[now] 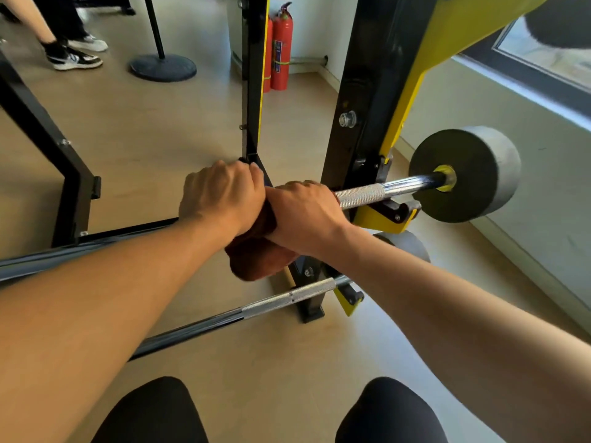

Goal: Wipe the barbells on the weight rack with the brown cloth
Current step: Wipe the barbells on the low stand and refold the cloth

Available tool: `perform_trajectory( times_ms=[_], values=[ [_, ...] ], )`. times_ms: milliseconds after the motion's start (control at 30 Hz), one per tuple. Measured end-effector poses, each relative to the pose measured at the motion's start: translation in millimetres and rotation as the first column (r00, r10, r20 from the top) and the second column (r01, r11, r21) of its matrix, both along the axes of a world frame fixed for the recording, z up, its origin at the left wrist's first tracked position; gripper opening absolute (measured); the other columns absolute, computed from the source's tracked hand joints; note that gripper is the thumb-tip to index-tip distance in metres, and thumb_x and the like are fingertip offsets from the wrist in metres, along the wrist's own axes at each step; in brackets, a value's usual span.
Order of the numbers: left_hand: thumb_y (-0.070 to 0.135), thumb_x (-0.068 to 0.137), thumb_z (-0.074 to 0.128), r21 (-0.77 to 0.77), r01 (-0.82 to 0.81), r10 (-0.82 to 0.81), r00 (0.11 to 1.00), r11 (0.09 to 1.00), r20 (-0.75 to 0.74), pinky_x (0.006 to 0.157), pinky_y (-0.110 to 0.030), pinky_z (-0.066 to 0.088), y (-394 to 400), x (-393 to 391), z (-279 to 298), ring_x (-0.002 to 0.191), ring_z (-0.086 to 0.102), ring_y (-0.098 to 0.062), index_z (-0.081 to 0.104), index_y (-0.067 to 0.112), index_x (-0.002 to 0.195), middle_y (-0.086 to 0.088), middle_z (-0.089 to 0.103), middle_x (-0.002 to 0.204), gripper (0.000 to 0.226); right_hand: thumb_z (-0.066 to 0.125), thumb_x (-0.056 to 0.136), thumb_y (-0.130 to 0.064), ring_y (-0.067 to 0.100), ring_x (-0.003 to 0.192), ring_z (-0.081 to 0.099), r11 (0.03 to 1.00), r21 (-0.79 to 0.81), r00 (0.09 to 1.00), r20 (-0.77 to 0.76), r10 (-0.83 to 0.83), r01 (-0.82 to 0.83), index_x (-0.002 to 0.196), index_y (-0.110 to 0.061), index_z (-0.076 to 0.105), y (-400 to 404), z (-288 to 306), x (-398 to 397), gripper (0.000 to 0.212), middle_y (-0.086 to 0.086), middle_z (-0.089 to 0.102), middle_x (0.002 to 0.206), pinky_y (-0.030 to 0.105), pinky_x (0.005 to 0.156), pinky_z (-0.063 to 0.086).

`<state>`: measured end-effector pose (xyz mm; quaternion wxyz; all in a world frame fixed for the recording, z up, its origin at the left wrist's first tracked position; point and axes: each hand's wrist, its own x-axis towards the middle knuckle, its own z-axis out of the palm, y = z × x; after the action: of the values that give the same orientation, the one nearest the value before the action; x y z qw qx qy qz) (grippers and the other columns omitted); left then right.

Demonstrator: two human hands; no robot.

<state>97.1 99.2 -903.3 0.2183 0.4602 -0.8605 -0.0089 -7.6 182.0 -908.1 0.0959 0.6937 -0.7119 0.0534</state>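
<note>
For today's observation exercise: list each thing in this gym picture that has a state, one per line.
brown cloth: bunched around the upper bar, gripped by both hands
left hand: closed on the cloth
right hand: closed on the cloth
upper barbell: resting on the rack hook
lower barbell: racked, untouched
fire extinguishers: standing upright

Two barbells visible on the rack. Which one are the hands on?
The upper barbell, with the grey weight plate. Both hands grip it through the brown cloth. The lower barbell sits untouched below.
</note>
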Motion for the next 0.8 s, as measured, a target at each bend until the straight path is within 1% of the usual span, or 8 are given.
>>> perform_trajectory(
  times_ms=[67, 167, 267, 433, 533, 633, 733, 800],
  values=[
    [0.038, 0.104, 0.025, 0.026, -0.007, 0.006, 1.0, 1.0, 0.004, 0.07, -0.039, 0.036, -1, 2, 0, 0.075, 0.054, -0.037, 0.067, 0.009, 0.084, -0.024, 0.068, 0.095, 0.055, 0.059, 0.091, -0.04, 0.021, 0.084, 0.067, 0.995, 0.097, 1.0, -0.018, -0.007, 0.009, 0.106, -0.031, 0.058, 7, 7, -23, 0.018, -0.007, 0.07, 0.093, 0.035, 0.076, 0.041],
    [0.034, 0.102, 0.029, 0.037, -0.015, 0.015, 1.0, 0.999, 0.006, 0.079, -0.042, 0.042, 3, 1, 4, 0.09, 0.063, -0.045, 0.071, 0.004, 0.09, -0.028, 0.068, 0.101, 0.054, 0.063, 0.091, -0.03, 0.022, 0.088, 0.066, 0.968, 0.207, 0.989, -0.055, -0.136, 0.144, 0.113, -0.029, 0.06, 27, 23, -76, 0.023, -0.004, 0.069, 0.1, 0.035, 0.079, 0.048],
    [0.031, 0.103, 0.029, -0.017, 0.008, -0.008, 1.0, 1.0, 0.015, 0.075, -0.041, 0.04, 5, -1, 4, 0.09, 0.065, -0.045, 0.071, 0.004, 0.088, -0.027, 0.07, 0.098, 0.052, 0.065, 0.092, -0.024, 0.021, 0.094, 0.068, 0.957, 0.177, 0.974, -0.036, -0.225, 0.228, 0.114, -0.028, 0.061, 40, 24, -98, 0.023, -0.004, 0.07, 0.1, 0.036, 0.085, 0.053],
    [0.032, 0.107, 0.026, -0.07, 0.044, -0.043, 0.999, 0.997, 0.018, 0.069, -0.039, 0.03, 3, -1, 0, 0.086, 0.065, -0.043, 0.069, 0.007, 0.09, -0.022, 0.071, 0.096, 0.052, 0.068, 0.087, -0.037, 0.018, 0.096, 0.066, 0.976, 0.02, 0.976, 0.014, -0.217, 0.217, 0.108, -0.03, 0.062, 28, 6, -68, 0.023, -0.008, 0.07, 0.096, 0.035, 0.094, 0.041],
    [0.033, 0.107, 0.025, -0.042, 0.026, -0.027, 1.0, 0.999, -0.006, 0.069, -0.038, 0.031, 1, -2, 0, 0.08, 0.061, -0.04, 0.069, 0.008, 0.09, -0.022, 0.07, 0.096, 0.053, 0.07, 0.083, -0.048, 0.013, 0.08, 0.056, 0.995, -0.013, 0.994, 0.041, -0.103, 0.103, 0.098, -0.03, 0.058, 11, 2, -14, 0.026, -0.011, 0.06, 0.083, 0.035, 0.09, 0.041],
    [0.033, 0.106, 0.024, -0.008, -0.016, 0.016, 1.0, 1.0, -0.024, 0.07, -0.038, 0.031, -1, 0, 0, 0.071, 0.048, -0.033, 0.069, 0.007, 0.089, -0.022, 0.07, 0.096, 0.054, 0.066, 0.084, -0.038, 0.019, 0.084, 0.063, 0.998, -0.048, 0.998, 0.048, -0.046, 0.049, 0.1, -0.028, 0.059, 2, -4, 13, 0.02, -0.008, 0.067, 0.087, 0.036, 0.084, 0.042],
    [0.033, 0.106, 0.025, 0.041, -0.038, 0.038, 0.999, 0.998, -0.004, 0.072, -0.039, 0.034, -1, 0, 2, 0.081, 0.059, -0.041, 0.07, 0.003, 0.093, -0.025, 0.069, 0.1, 0.055, 0.061, 0.088, -0.033, 0.023, 0.082, 0.063, 0.993, 0.082, 0.996, -0.045, -0.078, 0.082, 0.105, -0.031, 0.057, 13, 7, -30, 0.018, -0.009, 0.062, 0.087, 0.034, 0.074, 0.042],
    [0.031, 0.105, 0.027, 0.073, -0.041, 0.041, 0.999, 0.997, 0.01, 0.075, -0.04, 0.037, -1, -2, 3, 0.093, 0.063, -0.045, 0.07, 0.0, 0.097, -0.028, 0.068, 0.105, 0.054, 0.063, 0.088, -0.03, 0.023, 0.084, 0.065, 0.972, 0.143, 0.982, -0.059, -0.177, 0.184, 0.107, -0.032, 0.058, 27, 17, -68, 0.02, -0.008, 0.064, 0.091, 0.038, 0.077, 0.051]
  ],
)
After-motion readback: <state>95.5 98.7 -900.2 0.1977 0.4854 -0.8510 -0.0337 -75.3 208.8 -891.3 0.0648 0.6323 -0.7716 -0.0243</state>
